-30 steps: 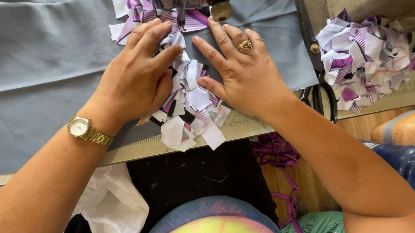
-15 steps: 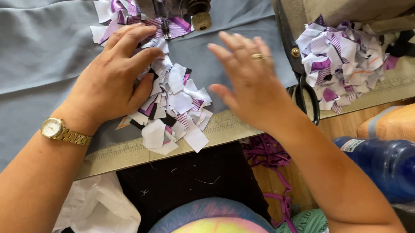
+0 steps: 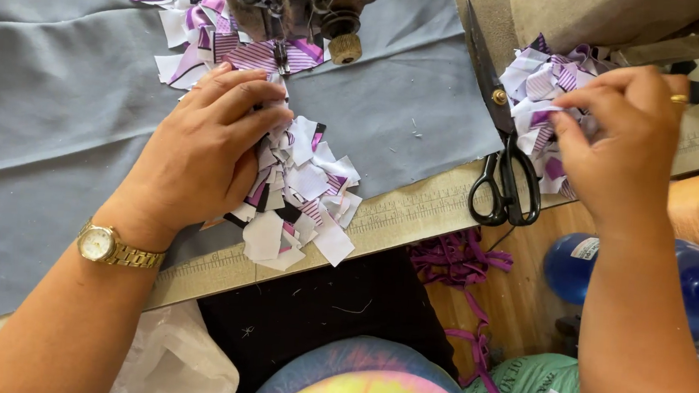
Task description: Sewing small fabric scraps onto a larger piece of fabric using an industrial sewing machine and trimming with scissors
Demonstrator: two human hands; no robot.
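My left hand (image 3: pixel 208 148) lies flat on a sewn row of white and purple striped fabric scraps (image 3: pixel 304 197), pressing it onto grey cloth (image 3: pixel 57 115) just in front of the sewing machine's presser foot (image 3: pixel 282 54). My right hand (image 3: pixel 624 135) reaches into a loose pile of the same scraps (image 3: pixel 536 91) at the table's right and pinches one between fingers and thumb. A gold ring shows on that hand, a gold watch (image 3: pixel 104 245) on my left wrist.
Black-handled scissors (image 3: pixel 502 159) lie between the grey cloth and the scrap pile. The table's front edge carries a ruler strip (image 3: pixel 414 214). Below it hang purple fabric strips (image 3: pixel 464 268); a blue plastic bottle (image 3: pixel 610 271) lies at the right.
My right hand has left the sewn scraps and swung right to the loose pile, where it now pinches a scrap. My left hand stays pressed on the scraps.
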